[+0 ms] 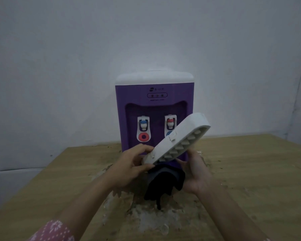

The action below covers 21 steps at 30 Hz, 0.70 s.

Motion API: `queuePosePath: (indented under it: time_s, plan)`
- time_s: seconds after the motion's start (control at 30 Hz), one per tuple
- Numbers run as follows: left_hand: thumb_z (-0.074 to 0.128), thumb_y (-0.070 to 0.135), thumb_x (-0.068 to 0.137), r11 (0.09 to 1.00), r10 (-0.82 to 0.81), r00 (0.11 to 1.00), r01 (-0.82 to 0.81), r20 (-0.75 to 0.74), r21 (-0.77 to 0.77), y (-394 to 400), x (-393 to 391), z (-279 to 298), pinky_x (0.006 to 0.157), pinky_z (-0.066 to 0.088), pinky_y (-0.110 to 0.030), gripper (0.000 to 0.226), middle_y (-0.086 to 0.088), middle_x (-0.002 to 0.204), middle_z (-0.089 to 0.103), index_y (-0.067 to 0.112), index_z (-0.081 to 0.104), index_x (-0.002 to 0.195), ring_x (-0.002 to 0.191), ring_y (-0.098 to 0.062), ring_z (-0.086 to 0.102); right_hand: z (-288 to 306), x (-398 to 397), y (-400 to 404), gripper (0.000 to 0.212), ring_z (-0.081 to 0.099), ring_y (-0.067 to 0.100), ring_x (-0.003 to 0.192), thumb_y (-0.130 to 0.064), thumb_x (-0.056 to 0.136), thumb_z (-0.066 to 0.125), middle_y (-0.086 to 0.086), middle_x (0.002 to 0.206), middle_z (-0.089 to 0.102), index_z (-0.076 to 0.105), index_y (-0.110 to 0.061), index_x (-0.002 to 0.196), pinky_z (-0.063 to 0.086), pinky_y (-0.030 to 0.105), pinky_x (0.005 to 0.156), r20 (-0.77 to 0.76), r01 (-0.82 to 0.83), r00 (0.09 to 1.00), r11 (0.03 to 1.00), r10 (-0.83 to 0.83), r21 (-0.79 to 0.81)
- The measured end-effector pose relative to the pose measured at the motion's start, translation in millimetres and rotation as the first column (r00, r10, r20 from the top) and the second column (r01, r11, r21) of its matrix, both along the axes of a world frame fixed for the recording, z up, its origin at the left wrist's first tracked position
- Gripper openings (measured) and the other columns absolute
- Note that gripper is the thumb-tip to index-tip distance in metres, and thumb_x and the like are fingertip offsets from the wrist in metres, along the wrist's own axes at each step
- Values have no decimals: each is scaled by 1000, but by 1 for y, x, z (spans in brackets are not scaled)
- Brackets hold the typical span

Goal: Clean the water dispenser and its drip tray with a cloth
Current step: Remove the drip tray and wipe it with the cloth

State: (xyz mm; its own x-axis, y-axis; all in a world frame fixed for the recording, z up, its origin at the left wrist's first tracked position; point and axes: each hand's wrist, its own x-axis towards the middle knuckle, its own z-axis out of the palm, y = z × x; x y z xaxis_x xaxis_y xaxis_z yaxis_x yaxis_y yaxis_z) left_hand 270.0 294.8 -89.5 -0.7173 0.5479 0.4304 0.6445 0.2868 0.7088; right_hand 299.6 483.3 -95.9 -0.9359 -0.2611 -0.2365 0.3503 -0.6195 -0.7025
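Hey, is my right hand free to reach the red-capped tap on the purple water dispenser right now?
Probably not. The right hand holds a dark cloth, and the tilted white drip tray, gripped by the left hand, lies across the front of the red-capped tap on the purple water dispenser.

One dispenser, one tray, one cloth, two hands.

On the wooden surface (250, 171) stands one purple water dispenser (154, 101) with two taps: one blue-capped tap (143, 124) and one red-capped tap (170, 122). Its panel carries one oval row of three small indicator lights (157, 95). There is one white drip tray (174, 141), one dark cloth (163, 185), and two hands: one left hand (134, 164) and one right hand (196, 173). One patterned pink sleeve (54, 232) shows near the surface's near left corner.
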Motion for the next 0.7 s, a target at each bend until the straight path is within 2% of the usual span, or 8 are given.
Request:
queuePosePath:
  time_s: [0.13, 0.23, 0.33, 0.4, 0.47, 0.53, 0.6, 0.7]
  plan:
    - [64, 11, 84, 997, 33, 999, -32, 4, -65, -7, -3, 0, 95, 45, -22, 37, 4, 116, 54, 27, 56, 117, 112, -7, 53, 0, -2, 1, 50, 68, 40, 80, -37, 58, 70, 26, 95, 69, 73, 5, 85, 52, 45, 72, 10, 40, 999, 999, -40, 16]
    - [60, 11, 87, 994, 46, 999, -47, -9, -103, -9, -2, -1, 92, 40, -12, 35, 5, 117, 53, 21, 56, 120, 113, -5, 50, 0, -2, 1, 38, 65, 40, 89, -27, 73, 65, 27, 100, 67, 68, 3, 96, 52, 48, 76, 22, 70, 997, 997, -70, -22]
    - [53, 1, 89, 995, 74, 997, -74, 7, -68, -8, -1, 1, 96, 39, -12, 31, 6, 118, 54, 20, 58, 114, 114, 2, 48, 3, -3, 2, 33, 68, 31, 58, -23, 81, 55, 23, 68, 69, 70, 4, 72, 56, 32, 49, -88, 58, 995, 998, -57, 8]
    - [44, -6, 87, 998, 61, 992, -61, 109, -6, -8, 0, 5, 94, 37, -9, 40, 10, 120, 55, 24, 61, 108, 113, 8, 46, 5, -1, -2, 35, 63, 24, 43, -22, 79, 49, 18, 57, 65, 69, 5, 70, 49, 23, 37, -134, 18, 991, 999, -12, 43]
    - [39, -7, 87, 993, 38, 985, -55, 168, 100, -4, 2, 8, 90, 37, -6, 45, 13, 123, 54, 24, 62, 109, 115, 8, 45, 3, 3, -10, 35, 64, 28, 59, -20, 71, 53, 22, 79, 66, 68, 3, 94, 53, 29, 49, -200, 23, 980, 999, -13, 48]
    - [44, 1, 89, 959, 71, 975, -124, 209, 253, 3, 1, 8, 95, 39, -15, 38, 10, 127, 53, 28, 58, 112, 119, 1, 46, -4, 2, -15, 56, 58, 34, 84, -18, 62, 63, 25, 105, 58, 57, -3, 115, 52, 44, 70, -261, 112, 961, 992, -95, 54]
    - [56, 12, 87, 907, 172, 953, -252, 250, 337, 9, 0, 8, 87, 46, -22, 31, 10, 122, 53, 34, 54, 109, 111, -2, 52, -9, 0, -19, 60, 55, 36, 92, -16, 53, 68, 21, 106, 57, 55, -8, 111, 49, 48, 77, -311, 257, 924, 964, -223, 72]
    - [64, 28, 83, 920, 287, 924, -340, 253, 197, 13, 2, 9, 64, 50, -14, 34, 18, 106, 56, 33, 51, 114, 90, 1, 61, -11, -1, -21, 53, 58, 39, 92, -8, 58, 67, 23, 105, 58, 54, -9, 109, 50, 52, 78, -352, 330, 888, 943, -295, 41]
